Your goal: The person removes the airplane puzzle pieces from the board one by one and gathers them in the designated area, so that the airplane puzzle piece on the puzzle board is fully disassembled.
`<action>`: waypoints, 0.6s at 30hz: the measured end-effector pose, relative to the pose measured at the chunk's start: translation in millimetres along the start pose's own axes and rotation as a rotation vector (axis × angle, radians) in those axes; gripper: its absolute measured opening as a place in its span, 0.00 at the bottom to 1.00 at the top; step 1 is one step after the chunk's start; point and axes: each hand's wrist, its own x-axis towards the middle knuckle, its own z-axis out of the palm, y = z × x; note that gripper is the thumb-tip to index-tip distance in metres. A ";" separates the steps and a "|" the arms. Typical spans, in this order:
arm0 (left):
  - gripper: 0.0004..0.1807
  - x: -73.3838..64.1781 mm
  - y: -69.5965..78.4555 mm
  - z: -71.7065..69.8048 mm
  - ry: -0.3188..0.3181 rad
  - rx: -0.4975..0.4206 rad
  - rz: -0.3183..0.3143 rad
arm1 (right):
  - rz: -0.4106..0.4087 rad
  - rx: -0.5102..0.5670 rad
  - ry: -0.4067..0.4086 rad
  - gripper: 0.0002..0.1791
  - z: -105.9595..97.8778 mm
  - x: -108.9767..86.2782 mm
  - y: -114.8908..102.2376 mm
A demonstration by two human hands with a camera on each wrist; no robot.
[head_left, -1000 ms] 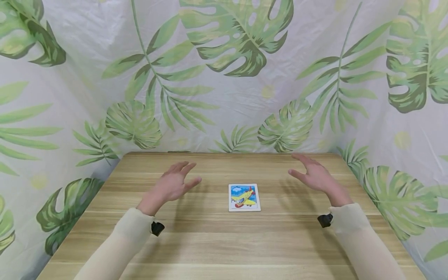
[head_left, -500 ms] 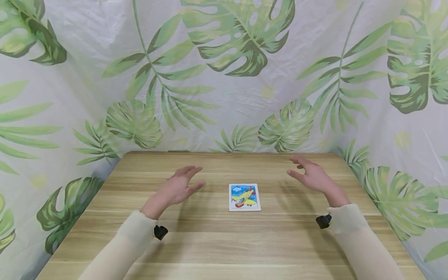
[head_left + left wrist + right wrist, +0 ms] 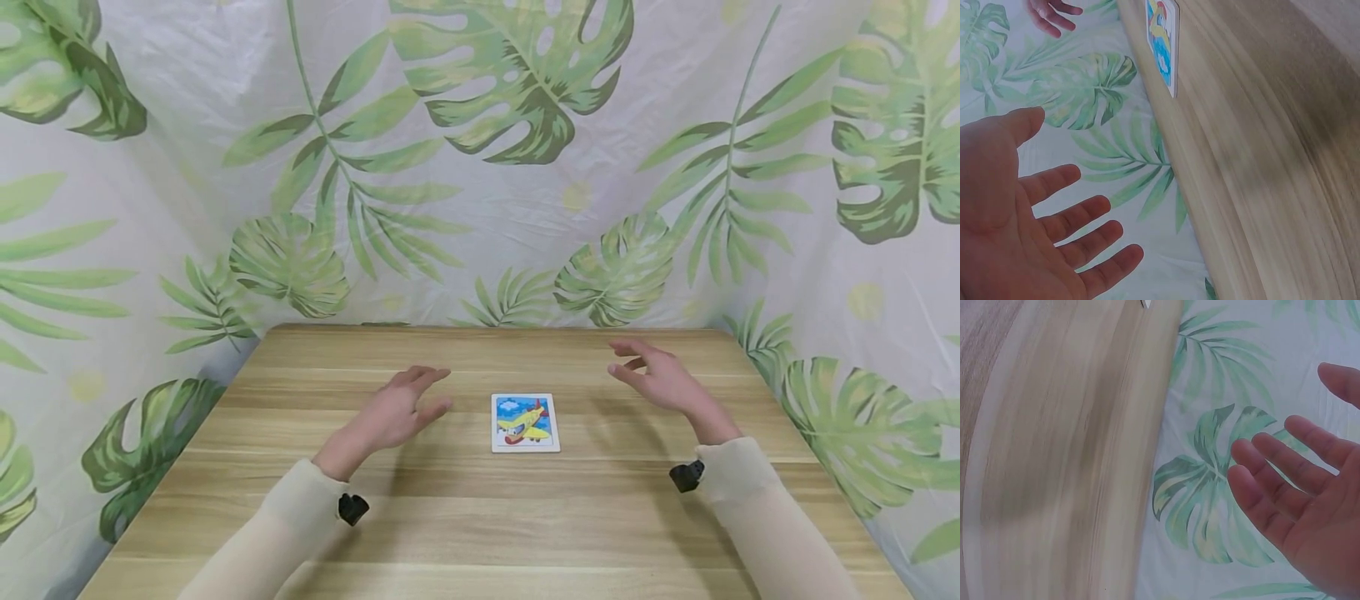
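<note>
A small square picture puzzle (image 3: 525, 423) with a white border lies flat on the wooden table; it shows a yellow and red cartoon airplane on blue sky. To its left, my left hand (image 3: 393, 412) hovers above the tabletop with fingers extended, touching nothing. My right hand (image 3: 663, 379) hangs in the air to the right and slightly beyond the puzzle, fingers loosely bent and holding nothing. Part of the puzzle (image 3: 1163, 44) shows at the top of the left wrist view. In the right wrist view my right palm (image 3: 1329, 531) is bare.
The wood-grain table (image 3: 480, 525) ends at a back edge against a white cloth (image 3: 510, 225) printed with green leaves, which also hangs at both sides. Black wrist cameras, one at the left cuff (image 3: 352, 508) and one at the right cuff (image 3: 686, 477), jut inward.
My left hand has moved right and a little nearer to me, closer to the puzzle. My right hand has drifted slightly left, its fingers bending a bit more. The puzzle has stayed put.
</note>
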 end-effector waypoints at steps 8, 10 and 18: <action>0.34 0.2 5.8 6.8 -0.023 -0.018 0.022 | -0.022 0.052 -0.017 0.31 3.7 1.4 -1.6; 0.34 0.6 7.3 8.7 -0.028 -0.019 0.016 | -0.024 0.063 -0.021 0.30 4.8 1.8 -2.4; 0.32 0.2 12.8 16.1 -0.033 -0.022 0.038 | -0.022 0.101 -0.032 0.27 13.9 4.0 -5.3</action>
